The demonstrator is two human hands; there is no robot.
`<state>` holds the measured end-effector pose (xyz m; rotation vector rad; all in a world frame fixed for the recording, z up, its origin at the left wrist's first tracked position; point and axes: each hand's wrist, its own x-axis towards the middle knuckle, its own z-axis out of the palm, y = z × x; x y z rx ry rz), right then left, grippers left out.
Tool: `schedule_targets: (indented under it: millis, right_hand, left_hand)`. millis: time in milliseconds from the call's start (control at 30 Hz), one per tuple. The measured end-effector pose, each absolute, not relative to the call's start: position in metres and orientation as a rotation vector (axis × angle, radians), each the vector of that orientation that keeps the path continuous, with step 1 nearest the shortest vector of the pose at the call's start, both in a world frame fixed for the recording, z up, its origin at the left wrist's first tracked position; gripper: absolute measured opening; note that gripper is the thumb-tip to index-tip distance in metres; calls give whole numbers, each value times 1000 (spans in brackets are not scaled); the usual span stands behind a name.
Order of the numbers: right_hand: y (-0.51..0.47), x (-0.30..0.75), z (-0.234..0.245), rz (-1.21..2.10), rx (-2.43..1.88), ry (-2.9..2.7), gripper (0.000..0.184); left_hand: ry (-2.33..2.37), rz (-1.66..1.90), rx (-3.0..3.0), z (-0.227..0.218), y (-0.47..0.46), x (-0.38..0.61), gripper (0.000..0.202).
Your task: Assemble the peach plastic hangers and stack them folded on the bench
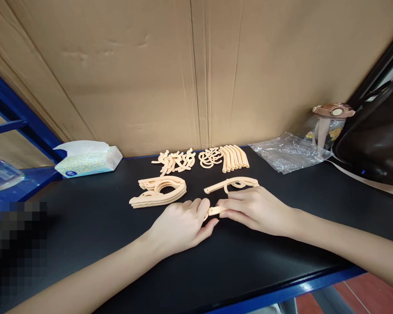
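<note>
Spanning the gap between 2 hands, a cream plastic piece (217, 210) is pinched by the right hand (257, 208), thumb against fingers; its other end meets the curled fingers of the left hand (182, 224), thumb apart, grip partly hidden. Just beyond, toward the table's (85, 213) back edge, lies a curved bar (231, 183).

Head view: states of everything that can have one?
Tissue pack: open, tissue sticking out.
Bottle: upright, lid on.
Plastic bag: crumpled, lying flat.
Left cream pieces: stacked.
Right cream piece: unstacked.
Straight cream parts: lined up.
Small curved parts: loose heaps.
Held cream piece: pinched by right hand; left hand at its end.
</note>
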<state>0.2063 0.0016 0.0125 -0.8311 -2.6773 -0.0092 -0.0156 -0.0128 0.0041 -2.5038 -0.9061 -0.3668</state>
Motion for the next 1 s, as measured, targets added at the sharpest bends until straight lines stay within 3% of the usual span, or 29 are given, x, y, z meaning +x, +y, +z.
schedule_targets:
  millis: [300, 633, 833, 1000]
  right_hand:
    - [4, 208, 11, 45, -831, -2672, 31]
    - [6, 202, 6, -132, -809, -2754, 29]
    - [8, 202, 9, -245, -721, -2694, 44]
    - [13, 206, 12, -269, -716, -2637, 42]
  left_hand:
    - [-895, -389, -2535, 5, -11, -16, 26]
    - [-917, -393, -2712, 2, -9, -19, 28]
    - [-891, -456, -2723, 0, -8, -20, 28]
    - [-895, -482, -2692, -2, -8, -20, 27]
